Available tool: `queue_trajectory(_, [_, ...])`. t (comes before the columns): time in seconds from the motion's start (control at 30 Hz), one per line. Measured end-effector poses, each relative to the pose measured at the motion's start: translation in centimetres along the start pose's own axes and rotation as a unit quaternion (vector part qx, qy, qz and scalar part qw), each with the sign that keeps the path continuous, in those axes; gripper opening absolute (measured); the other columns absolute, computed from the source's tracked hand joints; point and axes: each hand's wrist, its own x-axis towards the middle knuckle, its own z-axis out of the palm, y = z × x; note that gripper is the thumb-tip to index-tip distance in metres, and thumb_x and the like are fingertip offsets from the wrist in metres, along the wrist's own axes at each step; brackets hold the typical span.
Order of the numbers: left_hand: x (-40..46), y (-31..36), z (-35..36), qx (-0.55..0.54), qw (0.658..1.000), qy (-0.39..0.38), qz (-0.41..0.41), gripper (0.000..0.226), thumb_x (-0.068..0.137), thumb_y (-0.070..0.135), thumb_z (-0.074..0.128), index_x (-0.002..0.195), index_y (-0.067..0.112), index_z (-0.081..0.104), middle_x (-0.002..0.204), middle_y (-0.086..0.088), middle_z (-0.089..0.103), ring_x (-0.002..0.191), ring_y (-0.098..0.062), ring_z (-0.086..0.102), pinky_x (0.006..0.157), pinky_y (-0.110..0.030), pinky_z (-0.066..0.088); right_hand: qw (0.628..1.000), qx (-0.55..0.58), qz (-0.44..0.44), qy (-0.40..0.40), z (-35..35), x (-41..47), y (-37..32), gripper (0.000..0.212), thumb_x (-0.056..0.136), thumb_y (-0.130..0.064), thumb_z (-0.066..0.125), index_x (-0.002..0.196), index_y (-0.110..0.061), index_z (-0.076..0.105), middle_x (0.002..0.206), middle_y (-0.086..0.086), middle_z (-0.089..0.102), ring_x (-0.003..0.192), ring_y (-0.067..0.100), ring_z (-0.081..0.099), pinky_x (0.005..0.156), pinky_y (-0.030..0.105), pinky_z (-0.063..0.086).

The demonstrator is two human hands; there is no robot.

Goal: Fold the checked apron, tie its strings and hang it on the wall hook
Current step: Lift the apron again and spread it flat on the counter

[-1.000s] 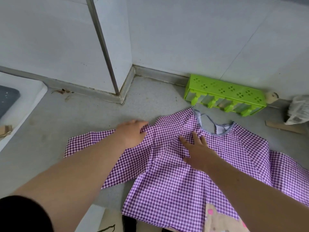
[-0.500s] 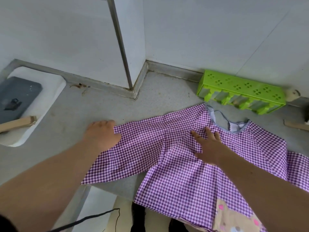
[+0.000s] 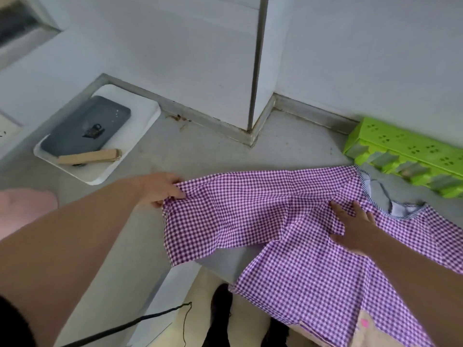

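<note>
A purple-and-white checked apron (image 3: 288,221) lies spread on a grey counter (image 3: 225,154), its hem hanging over the near edge and cut off at the right. Its neckline points toward the far wall, and one sleeve stretches out leftward. The right hand (image 3: 355,226) presses flat, fingers straight, beside the neckline. The left hand (image 3: 160,189) pinches the sleeve's end. Behind lies a green plastic rack (image 3: 406,151), partly out of view.

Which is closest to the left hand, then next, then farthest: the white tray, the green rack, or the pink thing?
From the left hand:
1. White tray, just behind it, to the left.
2. Pink thing, at the far left edge.
3. Green rack, far right by the wall.
</note>
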Motion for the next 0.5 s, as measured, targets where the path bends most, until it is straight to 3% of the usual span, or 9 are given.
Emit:
queue_trajectory(0.07, [-0.4,-0.2,-0.6,-0.067,0.998,-0.004,-0.001,0.034,0.099,0.041,0.069,0.129,0.027,0.063,0.124,-0.002,0.072,0.112,-0.026,0.069,0.094,-0.042,0.057,1.0,-0.001,0.002,-0.002,0.0,0.2,-0.1,0.098,0.092,-0.066,0.059,0.154,-0.058,-0.016,0.171,0.011,-0.017,0.155,0.049,-0.006,0.124,0.064,0.017])
queue_trajectory(0.1, [-0.8,0.1,-0.8,-0.04,0.999,-0.006,-0.014,0.038,0.099,0.05,0.066,0.127,0.024,0.065,0.121,-0.002,0.074,0.11,-0.025,0.071,0.096,-0.042,0.057,1.0,0.002,0.007,-0.004,0.1,0.3,0.0,0.098,0.092,-0.065,0.06,0.154,-0.058,-0.016,0.171,0.011,-0.018,0.155,0.049,-0.006,0.124,0.064,0.017])
queue_trajectory(0.13, [-1.0,0.3,-0.9,0.05,0.999,-0.007,-0.018,0.047,0.1,0.06,0.058,0.127,0.023,0.067,0.122,-0.002,0.074,0.11,-0.024,0.072,0.101,-0.043,0.056,1.0,0.002,0.01,-0.003,0.1,0.4,0.0,0.098,0.092,-0.065,0.06,0.154,-0.058,-0.016,0.171,0.011,-0.017,0.155,0.049,-0.005,0.123,0.064,0.017])
queue_trajectory(0.2, [-1.5,0.7,-0.5,0.258,0.966,0.012,-0.029,0.065,0.104,0.068,0.037,0.136,0.02,0.066,0.135,-0.003,0.069,0.119,-0.022,0.066,0.11,-0.041,0.047,1.0,-0.005,0.012,0.004,0.2,0.7,0.1,0.099,0.091,-0.067,0.059,0.154,-0.057,-0.016,0.171,0.013,-0.016,0.156,0.049,-0.004,0.123,0.064,0.018])
queue_trajectory(0.23, [-1.5,0.8,-0.3,0.319,0.947,0.038,-0.027,0.069,0.106,0.067,0.029,0.14,0.018,0.063,0.141,-0.006,0.065,0.124,-0.024,0.063,0.111,-0.041,0.044,1.0,-0.006,0.011,0.008,0.2,0.8,0.0,0.099,0.091,-0.068,0.058,0.155,-0.057,-0.016,0.171,0.014,-0.015,0.156,0.049,-0.003,0.124,0.064,0.018])
queue_trajectory(0.33, [-1.5,1.5,-0.4,0.361,0.921,0.144,-0.022,0.065,0.111,0.057,0.026,0.14,0.011,0.061,0.141,-0.014,0.063,0.125,-0.03,0.062,0.11,-0.044,0.043,1.0,-0.011,0.009,0.012,0.3,0.9,-0.1,0.1,0.09,-0.068,0.059,0.155,-0.056,-0.017,0.171,0.015,-0.015,0.156,0.049,-0.001,0.123,0.065,0.019])
queue_trajectory(0.43, [-0.7,2.1,-0.5,0.415,0.864,0.284,0.013,0.05,0.108,0.056,0.035,0.13,0.016,0.058,0.12,-0.009,0.067,0.106,-0.029,0.065,0.097,-0.044,0.051,1.0,-0.013,0.014,0.008,0.0,0.4,-0.5,0.101,0.091,-0.067,0.06,0.154,-0.057,-0.018,0.171,0.013,-0.014,0.155,0.05,0.0,0.122,0.066,0.021])
queue_trajectory(0.5, [-0.1,2.5,0.5,0.437,0.834,0.331,0.063,0.047,0.103,0.053,0.046,0.132,0.016,0.052,0.126,-0.009,0.06,0.108,-0.028,0.062,0.09,-0.043,0.053,1.0,-0.007,0.015,0.014,-0.4,-0.1,-0.8,0.099,0.091,-0.066,0.06,0.156,-0.055,-0.014,0.172,0.01,-0.014,0.155,0.049,0.0,0.12,0.068,0.022])
